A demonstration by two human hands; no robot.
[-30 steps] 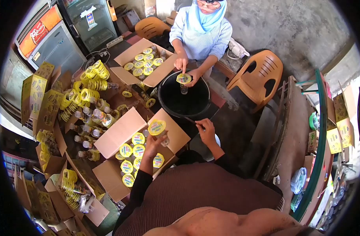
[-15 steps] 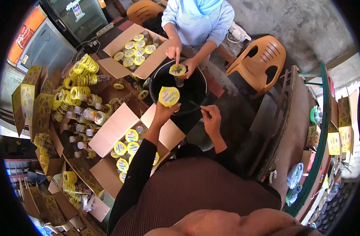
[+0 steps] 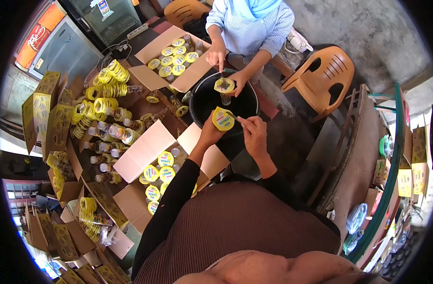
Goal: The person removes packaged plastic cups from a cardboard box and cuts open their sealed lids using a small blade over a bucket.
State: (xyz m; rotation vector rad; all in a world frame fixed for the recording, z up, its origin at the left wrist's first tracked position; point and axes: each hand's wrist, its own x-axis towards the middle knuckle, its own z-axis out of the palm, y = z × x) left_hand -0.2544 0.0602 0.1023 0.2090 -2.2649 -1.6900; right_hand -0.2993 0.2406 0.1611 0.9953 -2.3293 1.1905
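Observation:
My left hand [image 3: 210, 131] is closed around a plastic drink cup [image 3: 223, 120], its yellow lid printed "Lemon" facing up. My right hand [image 3: 255, 136] grips a thin dark blade-like tool [image 3: 235, 116], with its tip at the lid's upper right edge; the exact kind is too small to make out. Both hands are over the near rim of a black bucket [image 3: 193, 106]. Across it, another person's hands hold a second yellow-lidded cup [image 3: 224, 85] and a thin tool against its lid.
An open carton [image 3: 133, 158] of yellow-lidded cups stands at my left, and another carton [image 3: 148, 80] sits farther back. Stacked yellow rings [image 3: 114, 71] and bottle-shaped cups [image 3: 119, 132] crowd the left. An orange chair [image 3: 323, 83] and a wooden bench [image 3: 358, 156] are on the right.
My right hand has moved up and left, bringing the tool from beside the cup to the lid's edge. The lid has turned in my left hand. The whole view has shifted slightly.

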